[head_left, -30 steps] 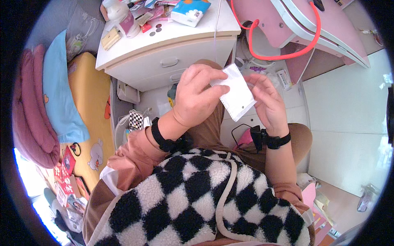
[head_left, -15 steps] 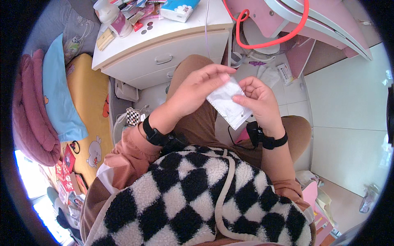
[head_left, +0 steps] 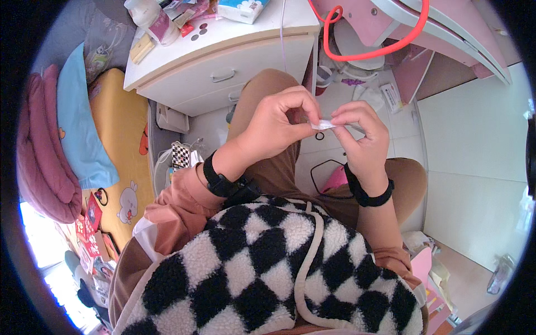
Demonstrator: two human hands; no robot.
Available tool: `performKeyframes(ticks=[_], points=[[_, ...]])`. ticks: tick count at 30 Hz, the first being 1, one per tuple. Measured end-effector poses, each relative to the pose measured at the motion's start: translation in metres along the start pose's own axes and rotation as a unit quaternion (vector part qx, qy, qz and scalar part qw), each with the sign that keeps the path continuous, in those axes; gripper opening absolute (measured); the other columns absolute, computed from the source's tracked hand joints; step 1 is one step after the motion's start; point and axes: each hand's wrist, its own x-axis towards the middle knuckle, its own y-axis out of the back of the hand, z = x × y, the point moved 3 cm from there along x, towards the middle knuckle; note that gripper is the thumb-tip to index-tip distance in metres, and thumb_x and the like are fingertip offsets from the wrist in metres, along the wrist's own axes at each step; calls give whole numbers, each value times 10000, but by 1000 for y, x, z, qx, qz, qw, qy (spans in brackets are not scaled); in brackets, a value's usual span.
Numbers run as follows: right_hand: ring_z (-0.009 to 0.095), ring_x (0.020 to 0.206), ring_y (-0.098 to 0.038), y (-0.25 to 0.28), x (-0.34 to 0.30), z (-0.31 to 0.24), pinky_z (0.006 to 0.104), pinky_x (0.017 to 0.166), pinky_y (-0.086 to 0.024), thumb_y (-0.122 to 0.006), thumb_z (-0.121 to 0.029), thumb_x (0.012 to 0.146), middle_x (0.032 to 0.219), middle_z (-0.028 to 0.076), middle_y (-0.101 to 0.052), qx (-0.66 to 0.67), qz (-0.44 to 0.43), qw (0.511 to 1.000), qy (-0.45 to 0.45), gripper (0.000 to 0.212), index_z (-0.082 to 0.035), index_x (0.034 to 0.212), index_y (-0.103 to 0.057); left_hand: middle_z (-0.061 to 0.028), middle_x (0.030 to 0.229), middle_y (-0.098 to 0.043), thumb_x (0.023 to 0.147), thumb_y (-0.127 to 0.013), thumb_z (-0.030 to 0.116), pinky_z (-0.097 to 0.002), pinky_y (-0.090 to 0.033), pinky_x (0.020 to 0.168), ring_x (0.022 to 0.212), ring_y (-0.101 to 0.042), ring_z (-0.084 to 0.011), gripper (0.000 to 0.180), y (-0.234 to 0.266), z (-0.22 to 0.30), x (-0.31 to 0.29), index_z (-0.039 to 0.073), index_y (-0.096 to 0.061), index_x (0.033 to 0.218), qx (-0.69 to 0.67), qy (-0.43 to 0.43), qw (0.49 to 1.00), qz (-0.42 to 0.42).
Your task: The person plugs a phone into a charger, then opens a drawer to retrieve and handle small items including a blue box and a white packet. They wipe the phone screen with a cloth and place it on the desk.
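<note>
Between my two hands, above my lap, is a small white packet (head_left: 325, 124), turned so that only a narrow edge of it shows. My left hand (head_left: 282, 118) pinches its left end with thumb and fingertips. The other end is gripped by my right hand (head_left: 364, 133), thumb below and fingers curled over the top. Most of the packet's flat face is turned out of sight. Black straps circle both of my wrists.
A white drawer cabinet (head_left: 195, 72) stands ahead on the left, bearing a bottle (head_left: 152, 21), a tissue pack (head_left: 241, 10) and several dark discs. A red tube (head_left: 374, 56) curves by the pink furniture at front right. A yellow bed (head_left: 114, 131) lies left.
The packet has tilted from showing its broad face to nearly edge-on. Both hands have shifted their hold to its two ends, and the right hand's fingers now curl over the top.
</note>
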Motion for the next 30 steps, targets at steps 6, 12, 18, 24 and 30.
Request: performKeyframes(ticks=[6, 12, 18, 24, 30], points=[[189, 888, -646, 3, -2, -2, 302, 806, -497, -716, 108, 756, 941, 93, -669, -18, 0, 999, 36, 183, -15, 874, -650, -27, 1023, -609, 883, -732, 24, -254, -469, 783, 895, -573, -107, 111, -8, 8, -3, 32, -640, 946, -102, -11, 994, -27], [198, 894, -661, 2, -6, 0, 304, 794, -519, -748, 85, 756, 937, 83, -682, 93, 7, 995, -39, 168, -26, 844, -657, -17, 1075, -587, 908, -725, 44, -237, -460, 784, 931, -564, -89, 153, -12, 5, -6, 32, -667, 1049, -180, 14, 983, -46], [158, 923, -633, -1, -11, 6, 293, 799, -515, -737, 65, 794, 1005, 65, -629, 228, -28, 969, -89, 155, -26, 877, -644, -7, 1025, -590, 834, -808, 38, -223, -443, 748, 895, -559, -81, 225, -14, 8, -6, 56, -679, 1017, -84, -20, 995, -49], [122, 889, -608, -9, -18, 13, 254, 812, -486, -716, -31, 874, 968, 31, -627, 302, -63, 940, -144, 99, -35, 929, -634, -10, 951, -593, 827, -808, 8, -232, -458, 735, 844, -564, -75, 203, -15, 2, -10, 51, -618, 884, -140, 37, 988, -54], [82, 874, -596, -7, -22, 15, 247, 801, -480, -705, -89, 903, 932, -3, -651, 266, -54, 938, -214, 95, -40, 950, -639, -2, 897, -602, 845, -798, 14, -227, -473, 717, 819, -578, -69, 201, -18, 0, -13, 43, -601, 872, -160, 62, 985, -12]])
